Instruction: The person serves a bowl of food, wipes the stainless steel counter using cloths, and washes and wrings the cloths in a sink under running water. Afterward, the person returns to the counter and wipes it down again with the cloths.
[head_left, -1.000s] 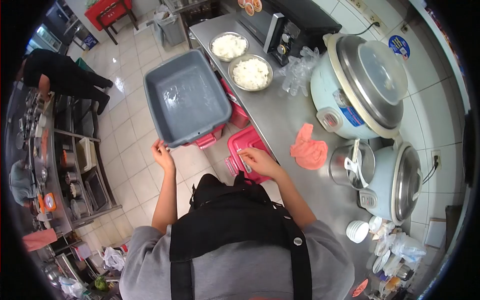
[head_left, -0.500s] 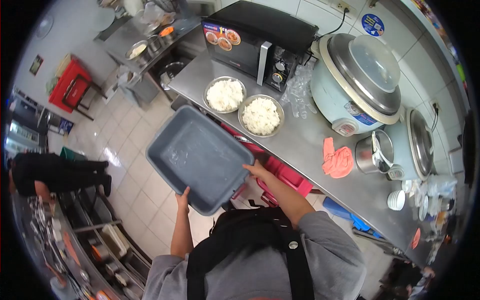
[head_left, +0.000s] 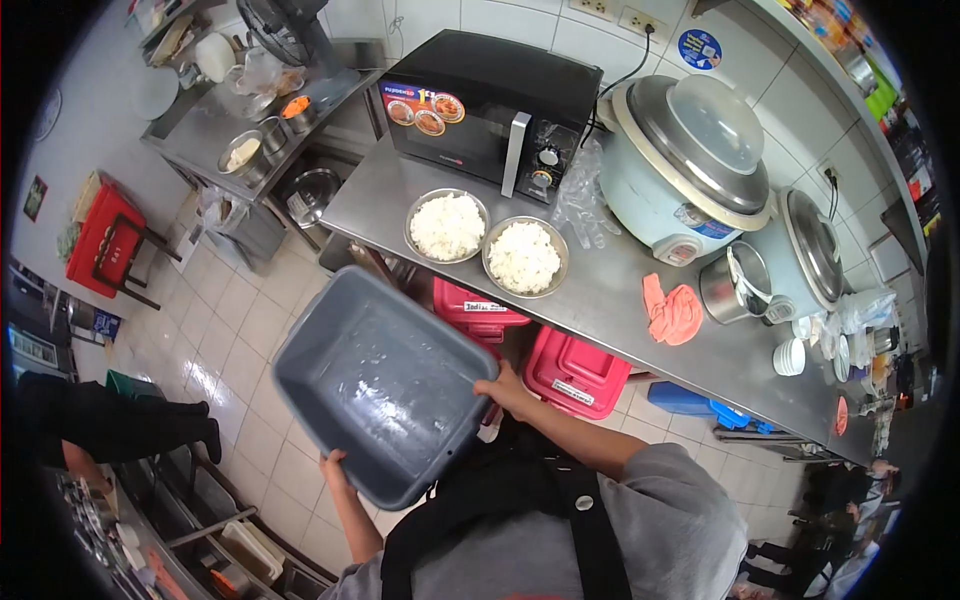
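Note:
A grey plastic tub (head_left: 385, 375) with wet marks inside is held in front of my body, above the tiled floor. My left hand (head_left: 337, 470) grips its near-left rim. Around the right rim, near the corner, my right hand (head_left: 505, 388) is closed. Two metal bowls of white rice, the left one (head_left: 447, 226) and the right one (head_left: 524, 258), stand side by side on the steel counter (head_left: 590, 310) beyond the tub. Pink lidded bins, one (head_left: 575, 372) by my right forearm, sit under that counter.
On the counter are a black microwave (head_left: 480, 110), a large rice cooker (head_left: 670, 190), an orange cloth (head_left: 672, 310), a metal pot (head_left: 733, 282) and stacked white bowls (head_left: 789, 357). A person in black (head_left: 110, 420) stands at the left. A red table (head_left: 105, 240) is farther back.
My hands, free a second ago, took hold of the tub and lifted it. It has since come closer to my body. The view has turned, showing more of the microwave and the back counter.

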